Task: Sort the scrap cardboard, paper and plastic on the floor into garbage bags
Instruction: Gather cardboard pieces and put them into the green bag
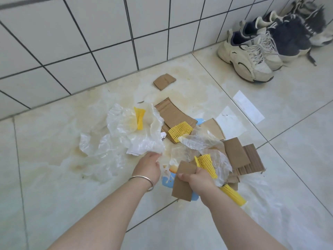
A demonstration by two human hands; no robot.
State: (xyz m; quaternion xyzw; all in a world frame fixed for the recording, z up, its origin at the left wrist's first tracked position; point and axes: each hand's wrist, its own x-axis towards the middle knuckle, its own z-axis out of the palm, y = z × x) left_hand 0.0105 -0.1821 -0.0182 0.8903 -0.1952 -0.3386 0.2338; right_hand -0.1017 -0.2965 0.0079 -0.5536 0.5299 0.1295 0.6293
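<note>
Cardboard strip [182, 179] clamped in right hand [196, 179], yellow foam net [205, 165] and clear film [219, 165] bunched in same grip. Crumpled plastic bag [140, 134] pinched at near edge by left hand [147, 166]. Cardboard judged stiff, light: best taken at edge. Film limp, slippery: best gathered in fistful. More cardboard scraps [241, 156] just beyond right grip.

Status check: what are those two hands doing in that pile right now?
Left hand grips crumpled clear plastic film. Right hand holds brown cardboard strip. Yellow foam netting mixed among scraps.
</note>
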